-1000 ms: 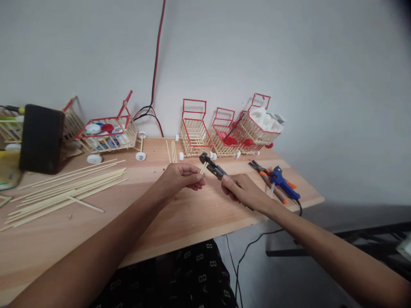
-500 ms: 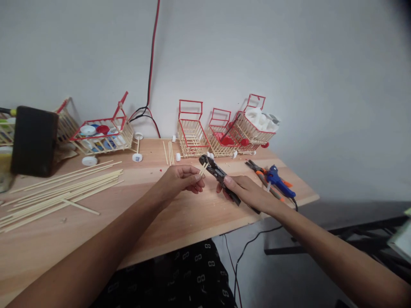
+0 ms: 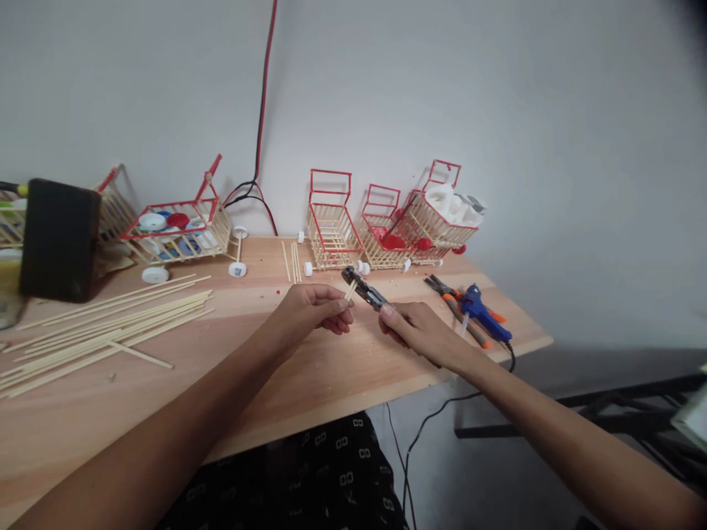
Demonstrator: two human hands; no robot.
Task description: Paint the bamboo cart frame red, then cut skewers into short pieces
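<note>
My left hand pinches a short wooden stick piece between thumb and fingers, over the middle of the wooden table. My right hand grips the handles of black cutting pliers. The pliers' jaws sit right at the upper end of the stick piece. Both hands hover a little above the tabletop.
Long bamboo sticks lie at the left. Small stick-built carts with red frames stand along the wall, one holding bottle caps. A blue glue gun and orange-handled pliers lie at the right. A dark box stands far left.
The pliers have tilted flatter and their jaws have closed in on the stick's end. Both hands stay in nearly the same place; the view shifted slightly.
</note>
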